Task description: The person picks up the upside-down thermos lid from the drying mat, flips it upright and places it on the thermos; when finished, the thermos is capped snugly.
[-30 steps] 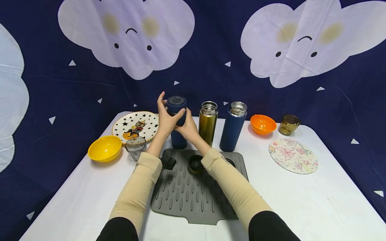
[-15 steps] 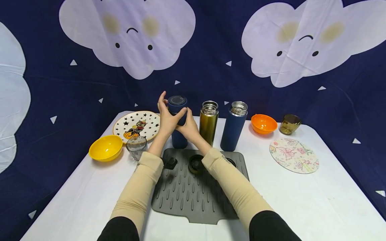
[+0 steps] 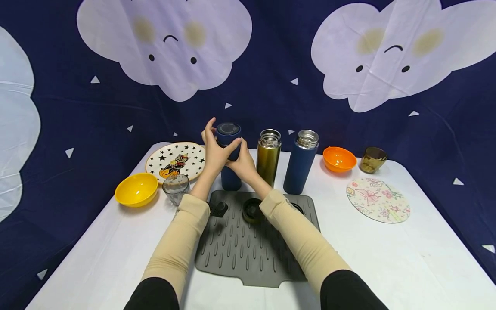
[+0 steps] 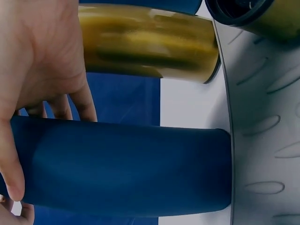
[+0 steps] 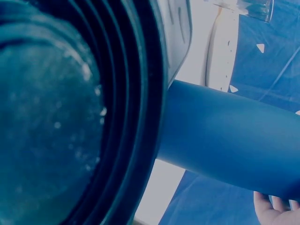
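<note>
Our hands, left [image 3: 214, 151] and right [image 3: 241, 162], still grip the capped blue flask [image 3: 229, 157], barely shifted, gold flask [image 3: 268, 157] just beside, counter [image 3: 407, 258] edge well apart

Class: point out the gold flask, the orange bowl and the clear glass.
gold flask [image 3: 267, 161], head view, middle of its body
orange bowl [image 3: 339, 159], head view, inside
clear glass [image 3: 175, 189], head view, side wall
</note>
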`<state>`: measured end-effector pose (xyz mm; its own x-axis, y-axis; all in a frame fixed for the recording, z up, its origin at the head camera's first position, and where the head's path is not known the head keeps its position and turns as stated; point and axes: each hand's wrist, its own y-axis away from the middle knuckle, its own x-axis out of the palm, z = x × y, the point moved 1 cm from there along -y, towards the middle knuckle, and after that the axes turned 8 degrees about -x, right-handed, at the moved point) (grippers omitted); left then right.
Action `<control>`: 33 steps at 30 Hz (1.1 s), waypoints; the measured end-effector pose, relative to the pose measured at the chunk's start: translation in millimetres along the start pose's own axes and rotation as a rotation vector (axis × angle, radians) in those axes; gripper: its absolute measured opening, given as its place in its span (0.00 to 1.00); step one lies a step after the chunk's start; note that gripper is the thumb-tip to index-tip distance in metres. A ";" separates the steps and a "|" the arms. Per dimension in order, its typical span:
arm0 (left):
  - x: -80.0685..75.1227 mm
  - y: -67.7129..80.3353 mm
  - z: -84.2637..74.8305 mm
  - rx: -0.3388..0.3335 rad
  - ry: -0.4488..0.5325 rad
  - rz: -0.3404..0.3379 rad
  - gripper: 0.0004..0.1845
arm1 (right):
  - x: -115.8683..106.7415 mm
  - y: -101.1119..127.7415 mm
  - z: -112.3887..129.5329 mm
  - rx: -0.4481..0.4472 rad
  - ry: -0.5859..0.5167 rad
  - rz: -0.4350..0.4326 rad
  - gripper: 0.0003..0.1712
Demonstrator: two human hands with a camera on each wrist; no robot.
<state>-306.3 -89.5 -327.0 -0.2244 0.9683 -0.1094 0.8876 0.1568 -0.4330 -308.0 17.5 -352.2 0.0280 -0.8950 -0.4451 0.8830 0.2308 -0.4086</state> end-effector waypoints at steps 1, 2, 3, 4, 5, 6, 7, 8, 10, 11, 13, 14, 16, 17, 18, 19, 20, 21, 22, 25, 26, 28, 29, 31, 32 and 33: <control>0.0 -0.3 0.7 0.002 0.006 0.000 0.46 | 0.1 -0.3 0.0 -0.004 -0.004 0.000 0.53; -0.1 -0.4 1.4 0.006 0.019 0.003 0.45 | 0.1 -0.6 -0.2 -0.008 -0.008 0.000 0.52; -0.5 -0.4 2.1 0.015 0.039 0.010 0.45 | 0.2 -0.8 -0.1 -0.013 -0.013 0.000 0.52; -0.8 -0.3 3.0 0.022 0.064 0.024 0.46 | 0.3 -0.9 -0.1 -0.015 -0.018 0.001 0.52; -1.3 0.0 3.4 0.026 0.089 0.039 0.48 | 0.2 -0.9 -0.2 -0.015 -0.022 0.001 0.51; -1.7 0.3 3.7 0.028 0.112 0.054 0.50 | 0.2 -0.9 -0.3 -0.012 -0.023 0.002 0.52; -1.9 0.7 3.7 0.022 0.126 0.066 0.52 | 0.2 -0.8 -0.4 -0.009 -0.023 0.003 0.52; -2.0 0.7 3.2 0.018 0.136 0.076 0.52 | 0.1 -0.7 -0.2 -0.006 -0.022 0.003 0.52; -1.8 0.9 1.2 0.005 0.114 0.075 0.52 | -0.3 -0.5 0.2 0.002 -0.018 0.002 0.53; -1.7 0.6 0.1 -0.001 0.090 0.066 0.50 | -0.6 -0.4 0.4 0.007 -0.014 0.001 0.53; -1.3 0.1 -1.7 -0.013 0.036 0.046 0.48 | -0.8 -0.4 0.6 0.011 -0.009 0.000 0.54; -1.4 -0.1 -2.3 -0.012 0.014 0.035 0.48 | -0.8 -0.5 0.7 0.010 -0.008 -0.001 0.54; -2.1 0.1 -1.9 -0.012 -0.007 0.025 0.47 | -0.7 -0.4 0.8 0.011 -0.005 0.003 0.54; -2.7 0.1 -0.8 -0.010 0.010 0.031 0.46 | -0.5 -0.6 0.6 0.007 -0.006 0.003 0.53; -3.4 0.5 0.0 -0.006 0.031 0.041 0.44 | -0.4 -0.6 0.6 0.002 -0.008 0.002 0.53; -4.1 0.9 0.8 -0.003 0.057 0.055 0.43 | -0.4 -0.5 0.6 0.001 -0.013 0.001 0.53; -4.6 1.1 1.9 0.002 0.079 0.071 0.42 | -0.4 -0.4 0.7 0.002 -0.012 0.000 0.53; -5.1 1.5 2.5 0.003 0.102 0.086 0.42 | -0.6 -0.2 0.8 0.002 -0.012 0.000 0.53; -5.6 1.8 2.8 0.003 0.116 0.099 0.42 | -0.4 0.1 1.0 0.004 -0.014 0.001 0.53; -5.4 1.6 1.3 -0.007 0.086 0.100 0.43 | -0.5 0.2 1.3 0.008 -0.015 0.005 0.53; -4.4 1.1 0.5 -0.009 0.060 0.088 0.44 | -0.8 0.3 1.4 0.011 -0.011 0.009 0.53; -2.5 0.1 -1.5 -0.012 0.005 0.059 0.46 | -1.2 0.4 1.3 0.021 -0.005 0.015 0.54; -1.7 -0.5 -2.1 -0.008 -0.013 0.043 0.48 | -1.3 0.3 1.3 0.024 -0.003 0.015 0.54; -1.7 -0.9 -2.0 0.007 -0.024 0.028 0.48 | -1.4 0.5 1.3 0.026 -0.003 0.018 0.54; -2.6 -0.7 -1.3 0.008 -0.011 0.033 0.47 | -1.3 0.8 1.1 0.026 -0.007 0.020 0.54; -4.3 0.8 -4.1 0.002 0.018 0.048 0.46 | -1.2 1.0 1.0 0.022 -0.015 0.017 0.54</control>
<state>-303.0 -92.8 -323.2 -0.1743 0.9780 -0.1143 0.8966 0.1096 -0.4291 -306.7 18.4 -351.3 0.0503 -0.8967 -0.4398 0.8926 0.2379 -0.3830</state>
